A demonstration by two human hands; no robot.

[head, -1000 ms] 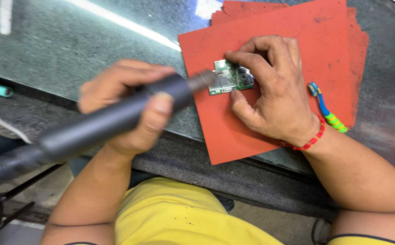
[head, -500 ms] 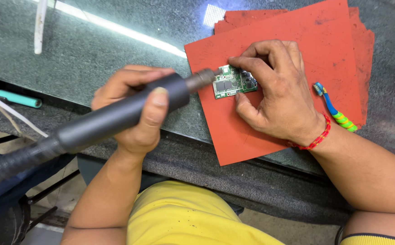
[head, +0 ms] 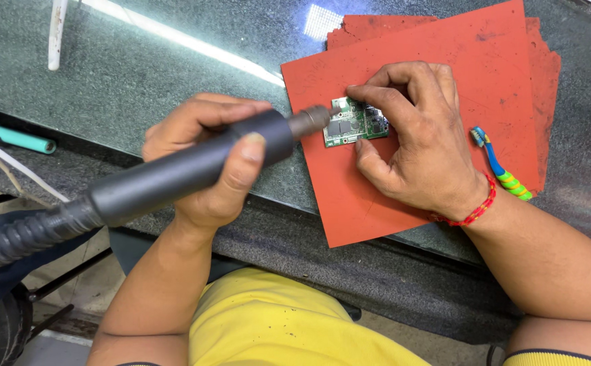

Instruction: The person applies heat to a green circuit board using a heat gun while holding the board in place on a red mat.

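Since the earlier frame the left hand (head: 204,159) and its tool sit further right in view, and a teal pen-like item (head: 18,138) shows at the left edge; the nozzle has kept its place at the board. That hand is closed around the grey hot-air handpiece (head: 193,166), thumb on top, with the metal nozzle tip (head: 316,118) just beside the left edge of the small green circuit board (head: 355,123). A ribbed hose (head: 17,237) trails off toward lower left.

The right hand (head: 417,149) pins the board flat on the red mat (head: 444,61), index fingertip on the top edge and thumb against the lower edge.

Handling judgement: the board appears light, stiff and fragile, with small parts on its face. Hold it by the bare edges only.

A blue, green and yellow brush (head: 500,166) lies on the mat just right of the wrist. The surface (head: 139,74) is dark, glossy glass reflecting a strip light. Beyond its front edge, only floor and a chair frame show.
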